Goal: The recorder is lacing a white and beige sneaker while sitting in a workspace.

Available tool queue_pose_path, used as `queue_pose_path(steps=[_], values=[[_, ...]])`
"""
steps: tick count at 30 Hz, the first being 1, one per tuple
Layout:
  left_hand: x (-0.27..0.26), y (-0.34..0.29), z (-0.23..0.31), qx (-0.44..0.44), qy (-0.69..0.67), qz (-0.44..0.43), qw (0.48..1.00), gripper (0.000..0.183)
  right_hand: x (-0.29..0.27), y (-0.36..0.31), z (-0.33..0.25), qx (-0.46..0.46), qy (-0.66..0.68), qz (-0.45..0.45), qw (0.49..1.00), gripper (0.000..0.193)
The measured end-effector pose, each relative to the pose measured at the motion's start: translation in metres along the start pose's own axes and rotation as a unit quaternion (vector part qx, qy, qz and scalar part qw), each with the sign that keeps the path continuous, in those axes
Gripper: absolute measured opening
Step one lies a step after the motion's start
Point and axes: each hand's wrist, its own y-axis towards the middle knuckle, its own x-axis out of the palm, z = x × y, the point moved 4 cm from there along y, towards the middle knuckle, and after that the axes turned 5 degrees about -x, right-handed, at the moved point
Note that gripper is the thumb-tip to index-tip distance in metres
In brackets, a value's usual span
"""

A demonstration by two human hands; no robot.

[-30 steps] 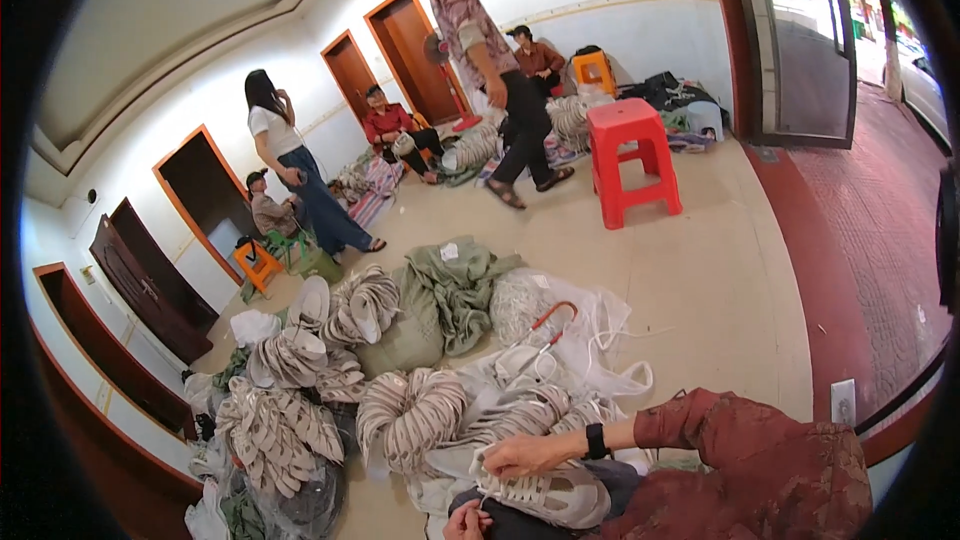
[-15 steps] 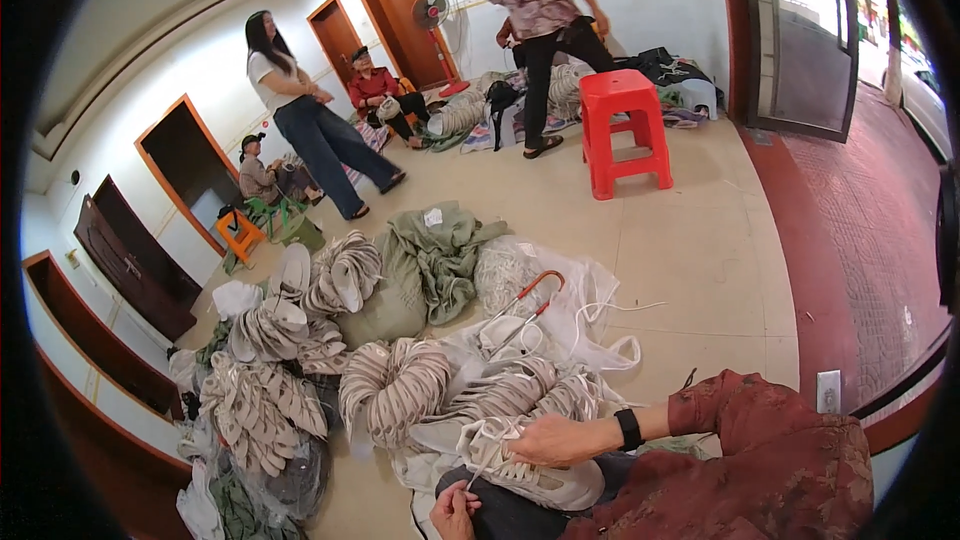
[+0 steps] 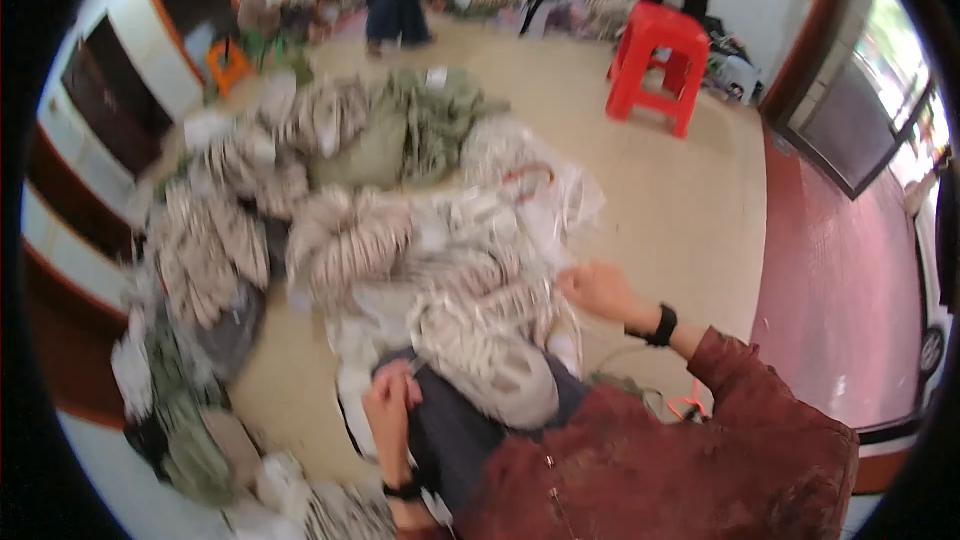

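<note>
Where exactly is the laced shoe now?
In the head view, the shoe lies at lower centre on the dark trousers, between the left hand and the right hand.

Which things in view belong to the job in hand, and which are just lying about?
Job in hand:
pale shoe on the person's lap
left hand, beside it
right hand, up and to its right
stacked shoe pieces, probably

Just lying about:
red stool
orange stool
green cloth
</note>
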Motion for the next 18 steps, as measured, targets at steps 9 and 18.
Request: queue_pose_path(steps=[9, 18], values=[[0.005, 0.001, 0.007, -0.057, -0.055, -0.012, 0.997, 0.025, -0.004, 0.026, -0.052, -0.181, 0.179, 0.031, 0.967, 0.030], [0.006, -0.001, 0.002, -0.050, -0.073, -0.020, 0.996, 0.023, 0.032, 0.054, -0.111, -0.243, 0.263, 0.042, 0.933, 0.018]])
